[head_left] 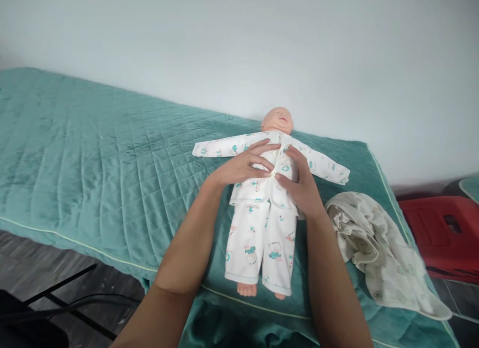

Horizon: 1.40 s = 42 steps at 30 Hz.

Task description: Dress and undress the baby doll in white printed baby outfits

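A baby doll (277,119) lies on its back, dressed in a white print pajama top (247,189) and matching pajama pants (245,238). My left hand (245,166) rests over the chest from the left, its thumb and index finger drawn together on the top's front edge beside a button (273,174). The other fingers lie spread on the cloth. From the right, my right hand (304,186) lies on the top with its thumb at the same button and its fingers apart, farther up the chest. Both sleeves stretch outward, hiding the doll's hands. Bare toes show below the pants.
A green quilted cover (112,163) spreads under the doll, against a pale wall (209,49). A crumpled white printed cloth (381,253) lies to the right. Beyond the right edge is a red plastic object (441,233). Black metal bars (71,293) stand at lower left.
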Each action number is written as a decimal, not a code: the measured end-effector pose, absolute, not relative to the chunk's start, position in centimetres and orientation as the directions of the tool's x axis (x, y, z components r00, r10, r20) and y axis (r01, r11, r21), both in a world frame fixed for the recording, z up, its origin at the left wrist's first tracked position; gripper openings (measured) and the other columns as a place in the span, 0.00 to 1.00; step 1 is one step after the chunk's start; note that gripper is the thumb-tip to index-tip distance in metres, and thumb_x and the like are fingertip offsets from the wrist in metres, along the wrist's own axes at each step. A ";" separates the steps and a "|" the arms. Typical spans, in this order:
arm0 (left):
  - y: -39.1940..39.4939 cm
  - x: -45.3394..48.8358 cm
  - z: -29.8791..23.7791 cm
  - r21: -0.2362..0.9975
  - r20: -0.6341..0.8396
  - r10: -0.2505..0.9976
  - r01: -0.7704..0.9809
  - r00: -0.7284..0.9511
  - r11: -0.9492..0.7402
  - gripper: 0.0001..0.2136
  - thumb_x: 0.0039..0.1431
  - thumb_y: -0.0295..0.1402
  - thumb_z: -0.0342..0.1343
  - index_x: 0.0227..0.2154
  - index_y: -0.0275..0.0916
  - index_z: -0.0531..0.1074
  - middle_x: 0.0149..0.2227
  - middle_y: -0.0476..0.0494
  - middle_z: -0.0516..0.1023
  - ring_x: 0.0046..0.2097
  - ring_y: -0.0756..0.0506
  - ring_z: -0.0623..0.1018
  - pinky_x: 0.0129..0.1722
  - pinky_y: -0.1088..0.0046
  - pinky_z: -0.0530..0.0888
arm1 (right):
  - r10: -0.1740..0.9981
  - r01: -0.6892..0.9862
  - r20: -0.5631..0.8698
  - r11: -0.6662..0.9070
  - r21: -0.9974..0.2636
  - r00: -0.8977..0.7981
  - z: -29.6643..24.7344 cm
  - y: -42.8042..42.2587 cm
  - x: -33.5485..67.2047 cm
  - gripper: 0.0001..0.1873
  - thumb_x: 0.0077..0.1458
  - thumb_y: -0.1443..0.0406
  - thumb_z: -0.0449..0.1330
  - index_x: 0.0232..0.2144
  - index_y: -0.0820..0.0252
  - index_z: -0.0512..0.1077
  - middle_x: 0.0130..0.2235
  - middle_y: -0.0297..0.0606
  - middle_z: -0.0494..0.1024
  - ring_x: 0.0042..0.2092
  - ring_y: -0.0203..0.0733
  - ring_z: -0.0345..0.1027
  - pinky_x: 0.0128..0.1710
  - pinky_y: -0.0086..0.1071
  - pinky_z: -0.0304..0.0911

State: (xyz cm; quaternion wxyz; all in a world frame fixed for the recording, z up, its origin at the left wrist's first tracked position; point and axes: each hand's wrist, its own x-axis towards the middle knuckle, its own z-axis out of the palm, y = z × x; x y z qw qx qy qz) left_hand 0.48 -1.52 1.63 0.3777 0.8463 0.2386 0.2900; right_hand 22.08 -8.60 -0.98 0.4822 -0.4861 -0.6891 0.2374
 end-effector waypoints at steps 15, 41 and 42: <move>-1.4 0.5 1.5 0.818 0.277 0.614 0.154 0.739 -0.554 0.09 0.61 0.43 0.61 0.39 0.47 0.82 0.71 0.53 0.58 0.75 0.39 0.46 0.70 0.50 0.57 | 0.893 0.455 0.442 0.431 -0.779 -0.089 -1.1 -8.4 22.3 0.28 0.58 0.52 0.64 0.59 0.43 0.65 0.69 0.37 0.58 0.71 0.48 0.47 0.71 0.53 0.43; -1.6 0.7 1.3 0.833 0.333 0.630 0.094 0.701 -0.546 0.06 0.58 0.38 0.64 0.37 0.47 0.82 0.68 0.50 0.64 0.74 0.39 0.48 0.70 0.47 0.56 | 0.878 0.472 0.478 0.435 -0.767 -0.031 -1.2 -8.3 21.5 0.26 0.56 0.56 0.67 0.56 0.46 0.66 0.67 0.39 0.61 0.70 0.49 0.51 0.70 0.53 0.46; -1.7 0.7 1.3 0.833 0.334 0.629 0.093 0.701 -0.546 0.06 0.58 0.38 0.64 0.37 0.47 0.82 0.68 0.49 0.64 0.74 0.39 0.48 0.69 0.47 0.56 | 0.876 0.472 0.481 0.436 -0.766 -0.030 -1.2 -8.3 21.5 0.26 0.56 0.56 0.67 0.56 0.46 0.66 0.67 0.39 0.61 0.70 0.48 0.51 0.70 0.53 0.46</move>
